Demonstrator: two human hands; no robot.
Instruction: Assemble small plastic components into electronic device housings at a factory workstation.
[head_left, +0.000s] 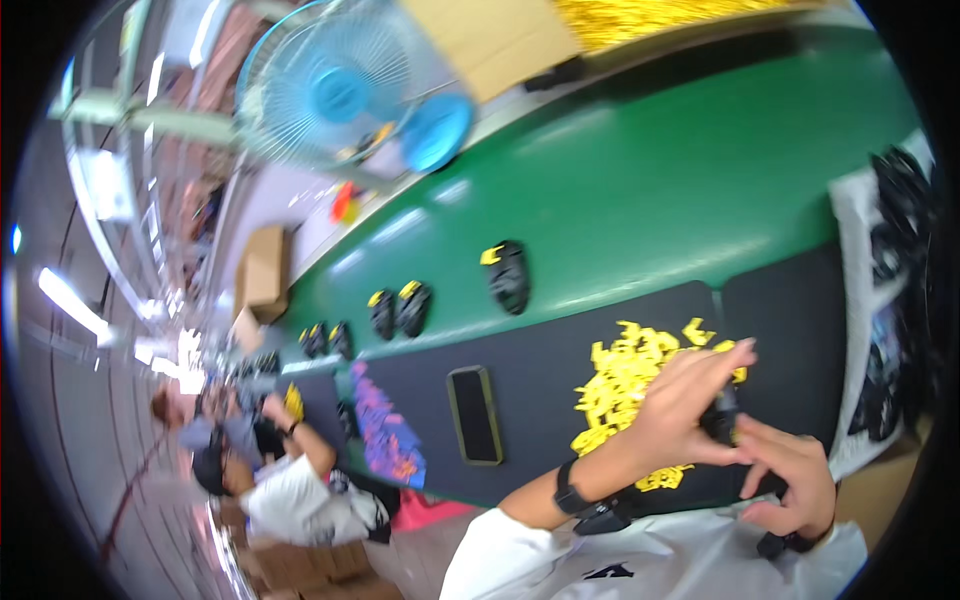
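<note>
Between my two hands is a small black bundle (pixel 719 418), partly hidden by my fingers; it resembles a coiled cable, though its kind is not plain. My left hand (pixel 672 405) curls its fingers and thumb around the bundle from the left. The fingertips of my right hand (pixel 797 472) grip its lower right side. Below and left of my left hand spreads a pile of small yellow tags or strips (pixel 612 395) on a black mat (pixel 540 375). A dark phone (pixel 474 415) lies on the mat farther left.
A green conveyor belt (pixel 640 200) runs past the mat, carrying several black bundles (pixel 509 278) with yellow pieces. A white bag (pixel 857 300) of black items stands at right. Purple pieces (pixel 385 425), a blue fan (pixel 338 95) and a co-worker (pixel 300 490) are to the left.
</note>
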